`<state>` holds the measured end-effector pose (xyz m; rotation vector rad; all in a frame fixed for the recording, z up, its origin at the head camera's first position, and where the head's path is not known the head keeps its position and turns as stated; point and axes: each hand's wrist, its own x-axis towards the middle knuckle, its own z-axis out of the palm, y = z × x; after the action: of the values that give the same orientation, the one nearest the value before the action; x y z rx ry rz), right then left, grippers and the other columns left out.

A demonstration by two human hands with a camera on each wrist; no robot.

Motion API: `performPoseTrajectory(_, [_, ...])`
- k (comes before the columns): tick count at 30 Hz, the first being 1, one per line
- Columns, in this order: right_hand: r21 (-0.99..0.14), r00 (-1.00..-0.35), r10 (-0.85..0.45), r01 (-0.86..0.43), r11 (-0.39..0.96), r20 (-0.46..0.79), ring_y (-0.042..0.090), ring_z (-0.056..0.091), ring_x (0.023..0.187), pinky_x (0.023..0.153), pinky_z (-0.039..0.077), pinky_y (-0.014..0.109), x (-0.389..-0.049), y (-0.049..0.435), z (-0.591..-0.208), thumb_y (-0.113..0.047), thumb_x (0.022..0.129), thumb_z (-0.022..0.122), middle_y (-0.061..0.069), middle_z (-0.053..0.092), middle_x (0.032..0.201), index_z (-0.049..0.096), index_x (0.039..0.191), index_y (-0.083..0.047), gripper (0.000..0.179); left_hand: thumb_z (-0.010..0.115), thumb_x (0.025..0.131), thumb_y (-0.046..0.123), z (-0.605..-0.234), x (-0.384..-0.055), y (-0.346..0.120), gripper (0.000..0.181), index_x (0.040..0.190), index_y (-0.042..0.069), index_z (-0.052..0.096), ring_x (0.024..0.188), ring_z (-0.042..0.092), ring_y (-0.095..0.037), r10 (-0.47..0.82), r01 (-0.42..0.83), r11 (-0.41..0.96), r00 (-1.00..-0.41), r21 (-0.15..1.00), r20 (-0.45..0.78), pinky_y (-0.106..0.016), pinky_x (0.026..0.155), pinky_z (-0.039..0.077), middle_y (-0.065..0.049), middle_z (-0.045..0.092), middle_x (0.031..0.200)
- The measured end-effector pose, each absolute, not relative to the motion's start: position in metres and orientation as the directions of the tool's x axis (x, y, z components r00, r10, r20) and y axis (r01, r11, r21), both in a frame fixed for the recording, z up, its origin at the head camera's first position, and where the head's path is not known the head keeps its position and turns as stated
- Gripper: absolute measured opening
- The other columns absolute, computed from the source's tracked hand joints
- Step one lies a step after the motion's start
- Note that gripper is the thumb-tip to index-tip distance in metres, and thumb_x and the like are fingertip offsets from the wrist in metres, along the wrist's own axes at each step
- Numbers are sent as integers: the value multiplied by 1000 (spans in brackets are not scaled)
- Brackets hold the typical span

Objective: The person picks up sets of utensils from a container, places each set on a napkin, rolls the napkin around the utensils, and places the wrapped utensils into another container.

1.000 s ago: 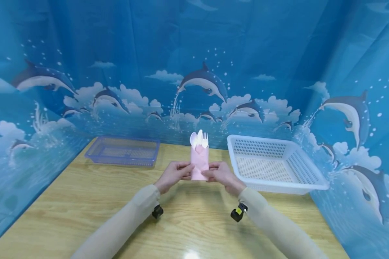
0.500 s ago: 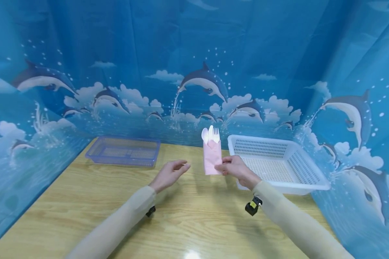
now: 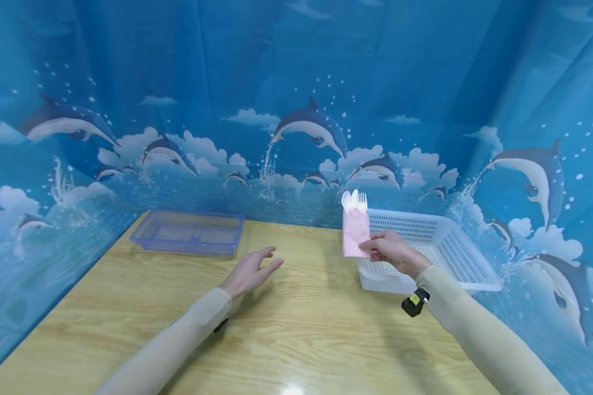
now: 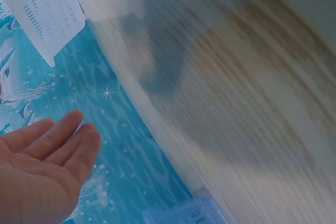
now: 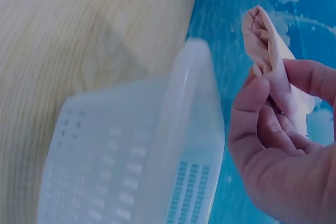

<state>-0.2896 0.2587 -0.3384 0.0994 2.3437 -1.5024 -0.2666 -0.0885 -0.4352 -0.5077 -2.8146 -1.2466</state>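
My right hand (image 3: 392, 252) pinches the lower right edge of a folded pink napkin pouch (image 3: 356, 233) between thumb and fingers. Out of its top stick a white plastic spoon (image 3: 346, 201), a knife (image 3: 354, 198) and a fork (image 3: 362, 203). The pouch is held upright in the air, in front of the left end of the white basket (image 3: 400, 284). From the right wrist view, the bottom end of the napkin (image 5: 268, 51) shows beside the curled fingers. My left hand (image 3: 249, 271) holds nothing; its fingers are extended above the table, as the left wrist view also shows.
A shallow purple see-through basket (image 3: 188, 247) stands at the back left of the wooden table (image 3: 286, 323). The white basket is at the back right. A blue dolphin-print curtain (image 3: 277, 66) rises behind and along both sides.
The left hand has let go of the napkin pouch and drawn back slightly left. My right hand has carried the pouch with the cutlery rightward, to in front of the white basket.
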Motion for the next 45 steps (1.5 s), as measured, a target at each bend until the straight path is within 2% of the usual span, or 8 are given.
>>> performPoseTrajectory(3, [-870, -929, -134, 264, 417, -346, 8, 54, 62, 63, 53, 24, -293, 267, -338, -13, 93, 63, -2, 60, 71, 57, 106, 1, 20, 49, 99, 51, -436, -267, -91, 63, 147, 10, 44, 127, 54, -36, 287, 312, 653, -945, 691, 155, -53, 106, 43, -15, 54, 143])
performPoseTrajectory(9, [-852, -927, -114, 274, 446, -358, 9, 55, 63, 64, 54, 24, -297, 280, -335, -13, 93, 63, -1, 59, 73, 60, 103, 1, 17, 47, 100, 51, -438, -269, -97, 65, 147, 6, 42, 138, 44, -33, 301, 347, 699, -936, 625, 182, -50, 115, 33, -14, 46, 149])
performPoseTrajectory(16, [-794, -914, -89, 293, 533, -397, 12, 56, 69, 67, 54, 24, -305, 296, -333, -16, 91, 66, 1, 59, 81, 59, 108, 1, 25, 45, 100, 54, -440, -270, -101, 67, 146, 5, 43, 137, 44, -35, 319, 375, 703, -926, 605, 203, -51, 115, 33, -16, 46, 149])
performPoseTrajectory(22, [-782, -890, -119, 316, 537, -441, 10, 56, 64, 65, 54, 24, -311, 307, -334, -14, 91, 67, 0, 58, 75, 58, 98, -2, 16, 47, 100, 51, -440, -270, -103, 66, 146, 4, 43, 138, 43, -35, 322, 370, 699, -927, 612, 193, -51, 115, 33, -17, 46, 149])
performPoseTrajectory(26, [-761, -864, -118, 357, 542, -489, 11, 57, 65, 67, 55, 25, -317, 314, -336, -12, 92, 66, 2, 60, 77, 57, 97, -3, 14, 49, 100, 49, -441, -271, -102, 64, 145, 4, 44, 138, 43, -35, 333, 371, 701, -926, 609, 180, -51, 115, 33, -16, 46, 149])
performPoseTrajectory(32, [-672, -807, -107, 401, 622, -581, 14, 57, 72, 72, 56, 28, -322, 323, -345, -11, 94, 65, 6, 59, 85, 52, 106, 0, 21, 50, 100, 48, -440, -271, -102, 63, 144, 4, 45, 138, 43, -35, 329, 358, 704, -930, 613, 165, -51, 115, 33, -16, 47, 148])
performPoseTrajectory(38, [-586, -759, -99, 406, 701, -644, 13, 55, 72, 69, 53, 25, -330, 321, -361, -8, 92, 65, 5, 55, 84, 55, 99, 0, 15, 51, 100, 45, -437, -269, -102, 60, 143, 3, 46, 137, 44, -35, 325, 357, 696, -930, 622, 170, -52, 114, 33, -16, 48, 147])
performPoseTrajectory(45, [-488, -741, -24, 418, 766, -671, 16, 60, 79, 72, 55, 28, -335, 311, -373, -8, 91, 65, 8, 60, 92, 55, 107, 3, 22, 53, 100, 42, -442, -266, -100, 58, 142, 2, 47, 136, 45, -35, 354, 382, 690, -919, 615, 173, -52, 114, 34, -16, 49, 146])
